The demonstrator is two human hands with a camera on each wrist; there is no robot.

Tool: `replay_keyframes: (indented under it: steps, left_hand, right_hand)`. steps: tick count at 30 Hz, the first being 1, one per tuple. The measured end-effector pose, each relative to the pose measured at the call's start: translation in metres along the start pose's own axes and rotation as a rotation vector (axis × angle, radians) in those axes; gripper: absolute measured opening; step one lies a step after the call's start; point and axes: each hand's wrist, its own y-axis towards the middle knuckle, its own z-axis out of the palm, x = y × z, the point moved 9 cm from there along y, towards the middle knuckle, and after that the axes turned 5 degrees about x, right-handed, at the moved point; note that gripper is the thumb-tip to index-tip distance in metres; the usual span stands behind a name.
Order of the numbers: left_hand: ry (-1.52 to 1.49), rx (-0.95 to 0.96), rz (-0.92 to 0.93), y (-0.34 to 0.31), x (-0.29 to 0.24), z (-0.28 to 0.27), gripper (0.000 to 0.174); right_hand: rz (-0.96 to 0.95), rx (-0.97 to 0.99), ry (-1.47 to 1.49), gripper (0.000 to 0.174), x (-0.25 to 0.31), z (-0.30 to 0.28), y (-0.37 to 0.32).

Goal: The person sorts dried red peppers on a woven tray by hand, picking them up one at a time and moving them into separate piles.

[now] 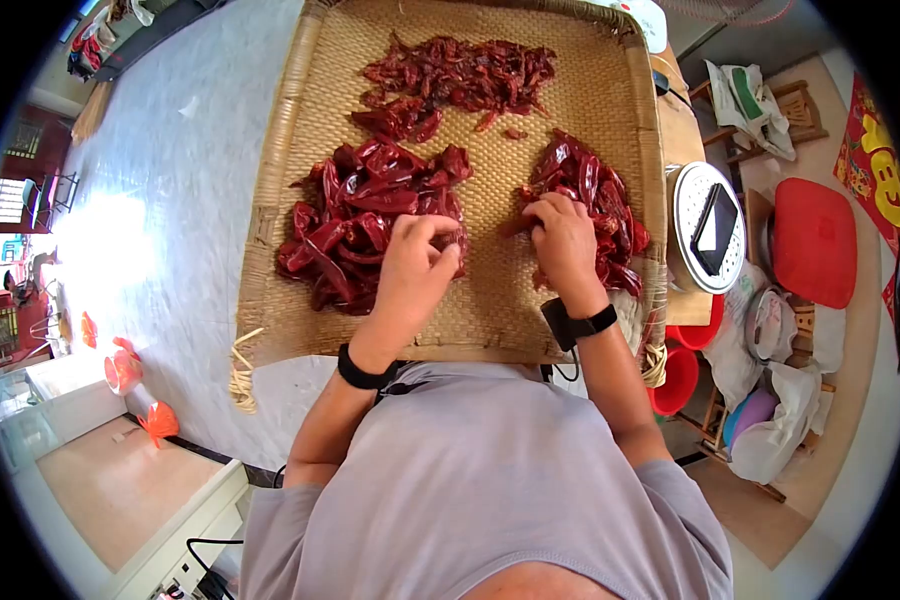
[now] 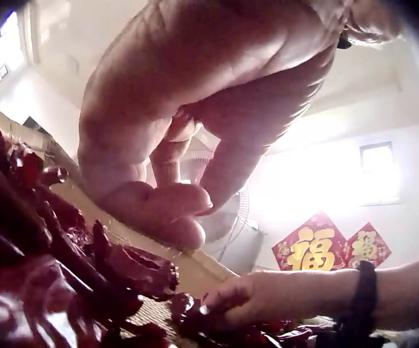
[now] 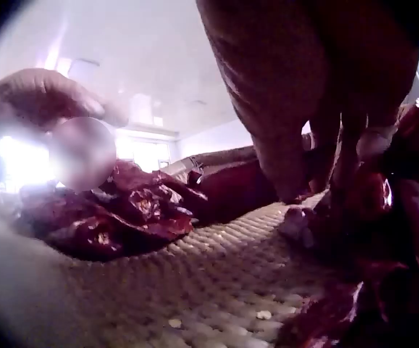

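Dark red dried chili peppers lie in piles on a woven tray [image 1: 500, 330]. My left hand [image 1: 410, 280] hangs over the right side of the left pile [image 1: 345, 220], its fingers loosely bent. In the left wrist view, nothing shows between the fingertips of that left hand [image 2: 195, 94]. At the left edge of the right pile [image 1: 610, 225], my right hand [image 1: 567, 245] pinches a dark red chili [image 1: 515, 228]. The right wrist view has this chili [image 3: 235, 192] lying low over the weave beside the fingers of the right hand [image 3: 289, 80], which partly hide it.
Smaller chili pieces [image 1: 460, 75] are spread at the tray's far end. Right of the tray, a phone [image 1: 715, 230] lies on a round white lid [image 1: 682, 215] on a wooden table [image 1: 673, 75]. A red stool top [image 1: 815, 243] and red basins [image 1: 676, 380] are farther right.
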Motion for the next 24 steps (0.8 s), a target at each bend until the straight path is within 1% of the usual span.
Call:
replay_keyframes:
  steps: [1,2,3,5,6,7,9,10,13,14,17,18,21,22,23,24]
  left_hand:
    - [-0.014,0.050,-0.010,0.000,0.000,0.006,0.024]
    - [-0.018,0.073,0.044,0.000,-0.002,0.010,0.025]
    - [-0.021,0.096,0.098,0.000,-0.007,0.012,0.027]
    - [-0.067,0.143,0.002,-0.001,-0.003,0.017,0.031]
    - [-0.091,0.166,-0.046,-0.001,-0.002,0.020,0.033]
    - [-0.078,0.155,-0.040,0.000,-0.003,0.021,0.033]
    - [-0.052,0.131,-0.032,0.001,-0.004,0.021,0.035]
    - [0.011,0.111,-0.003,0.005,0.005,0.020,0.031]
    - [0.025,0.146,0.021,0.006,0.005,0.015,0.028]
    - [0.016,0.142,-0.023,0.003,0.001,0.013,0.028]
    - [0.122,0.246,-0.002,-0.002,-0.004,0.027,0.030]
    - [0.151,0.305,0.007,-0.002,0.000,0.035,0.033]
    - [0.191,0.333,0.160,-0.009,-0.007,0.048,0.033]
    - [0.252,0.406,0.186,-0.012,-0.008,0.057,0.033]
    - [0.327,0.477,0.186,-0.016,-0.007,0.066,0.037]
    - [0.333,0.522,0.189,-0.018,-0.003,0.076,0.041]
  right_hand:
    - [0.037,0.000,0.066,0.031,-0.001,-0.006,0.001]
    - [0.057,-0.061,0.102,0.026,0.001,-0.019,0.000]
    - [0.095,-0.059,0.186,0.025,0.001,-0.021,-0.003]
    - [0.173,-0.057,0.351,0.024,0.005,-0.021,-0.010]
    - [0.155,-0.005,0.474,0.024,0.016,-0.016,-0.014]
    - [0.144,0.048,0.596,0.026,0.027,-0.011,-0.018]
    - [0.136,0.288,0.608,0.025,0.055,-0.007,-0.024]
    - [0.120,0.348,0.662,0.023,0.061,-0.009,-0.029]
    - [0.253,0.235,0.892,0.021,0.030,0.007,-0.035]
    - [0.299,0.226,0.977,0.018,0.022,0.012,-0.037]
    - [0.263,0.280,0.820,0.017,0.022,0.007,-0.031]
    - [0.089,0.182,0.540,0.022,0.027,-0.002,-0.027]
    - [0.047,0.031,0.216,0.026,0.026,-0.006,-0.028]
    - [0.088,0.102,0.136,0.025,0.024,0.003,-0.029]
    - [0.126,0.174,0.056,0.025,0.020,0.012,-0.031]
    - [0.163,0.244,-0.023,0.024,0.017,0.020,-0.033]
